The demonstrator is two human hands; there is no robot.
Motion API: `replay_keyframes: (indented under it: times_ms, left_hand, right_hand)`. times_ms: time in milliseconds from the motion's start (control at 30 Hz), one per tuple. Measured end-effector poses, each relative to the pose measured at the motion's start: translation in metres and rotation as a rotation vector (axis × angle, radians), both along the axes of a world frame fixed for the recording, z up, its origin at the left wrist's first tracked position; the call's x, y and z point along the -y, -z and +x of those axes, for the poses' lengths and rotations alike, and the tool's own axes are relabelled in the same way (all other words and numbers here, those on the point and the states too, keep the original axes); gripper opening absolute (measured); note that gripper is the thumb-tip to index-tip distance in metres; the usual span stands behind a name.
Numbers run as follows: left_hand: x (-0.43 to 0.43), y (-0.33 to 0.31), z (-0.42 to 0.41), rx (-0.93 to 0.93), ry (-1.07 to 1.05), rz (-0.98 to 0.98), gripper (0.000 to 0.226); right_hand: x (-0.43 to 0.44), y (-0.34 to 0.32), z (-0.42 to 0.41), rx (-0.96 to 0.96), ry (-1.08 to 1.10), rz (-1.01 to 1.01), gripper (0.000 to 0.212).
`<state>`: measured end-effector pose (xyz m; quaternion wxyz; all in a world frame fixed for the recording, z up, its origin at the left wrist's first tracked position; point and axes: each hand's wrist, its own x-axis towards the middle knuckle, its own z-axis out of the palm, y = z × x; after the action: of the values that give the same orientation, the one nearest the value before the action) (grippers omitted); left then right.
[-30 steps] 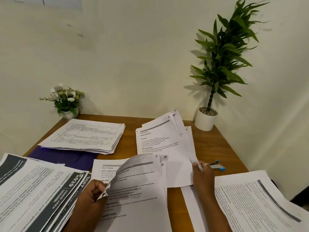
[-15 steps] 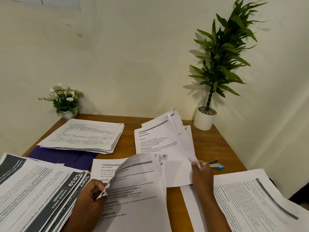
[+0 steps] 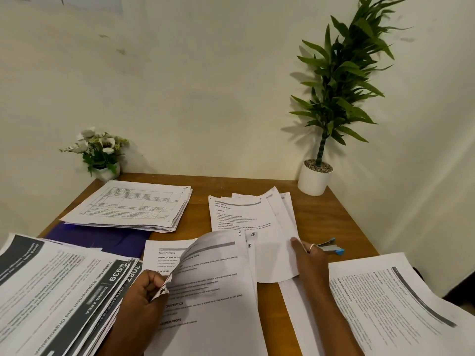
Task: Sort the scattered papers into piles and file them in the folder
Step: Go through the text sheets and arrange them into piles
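Note:
My left hand (image 3: 142,294) pinches the torn corner of a curled printed sheet (image 3: 213,286) lifted off the near-centre stack. My right hand (image 3: 309,265) rests flat on the edge of the fanned middle pile (image 3: 246,217), fingers spread. A tidy pile of table-printed pages (image 3: 133,206) lies at the back left, partly over the purple folder (image 3: 102,238). A thick stack with dark headers (image 3: 51,291) fills the near left. More printed sheets (image 3: 395,304) lie at the near right.
A small white flower pot (image 3: 100,155) stands in the back left corner, a tall green plant in a white pot (image 3: 314,179) at the back right. A blue-tipped stapler (image 3: 331,246) lies just right of my right hand. The wooden table (image 3: 341,222) ends at the right.
The fanned middle pile, raised off the table before, now lies flat. My right hand has gone from gripping its edge to resting on it. The left hand still holds the curled sheet.

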<state>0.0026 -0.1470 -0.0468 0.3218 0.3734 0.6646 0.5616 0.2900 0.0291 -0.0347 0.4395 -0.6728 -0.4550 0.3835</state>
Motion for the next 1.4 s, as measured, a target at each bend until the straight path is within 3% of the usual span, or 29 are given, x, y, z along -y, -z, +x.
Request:
replay_keyframes:
  times_ms: [200, 400, 467, 733, 800, 900, 1000, 1133, 1233, 1400]
  left_hand:
    - [0.001, 0.001, 0.000, -0.003, -0.017, -0.038, 0.021]
    - [0.005, -0.002, 0.000, -0.016, 0.002, -0.028, 0.018]
    - [0.006, -0.003, 0.000, -0.028, 0.006, -0.021, 0.015]
    - [0.009, -0.008, 0.004, -0.027, 0.054, 0.001, 0.015]
    - [0.009, -0.008, 0.003, -0.030, 0.062, 0.002, 0.017]
    - [0.009, -0.008, 0.003, -0.043, 0.064, 0.014, 0.015]
    - [0.009, -0.007, 0.004, -0.053, 0.065, 0.020, 0.011]
    - [0.008, -0.004, 0.002, -0.062, 0.056, 0.024, 0.010]
    - [0.007, -0.002, 0.000, -0.085, 0.045, 0.024, 0.012]
    - [0.007, -0.002, 0.001, -0.080, 0.043, 0.026, 0.010]
  right_hand:
    - [-0.001, -0.029, 0.008, 0.073, 0.056, 0.042, 0.051]
    - [-0.003, -0.045, 0.031, -0.047, 0.183, 0.218, 0.016]
    - [-0.003, -0.046, 0.038, -0.026, 0.195, 0.216, 0.024]
    - [-0.014, -0.036, 0.044, 0.616, 0.151, 0.434, 0.018]
    - [-0.014, -0.042, 0.043, 0.664, 0.083, 0.312, 0.008]
    - [-0.019, -0.048, 0.043, 0.718, -0.028, 0.076, 0.034]
    - [-0.029, -0.064, 0.046, 0.713, -0.130, -0.104, 0.039]
    - [-0.045, -0.088, 0.056, 0.652, -0.202, -0.237, 0.070]
    - [-0.056, -0.095, 0.058, 0.531, -0.192, -0.240, 0.052]
    - [-0.072, -0.081, 0.061, 0.146, -0.115, -0.295, 0.038]
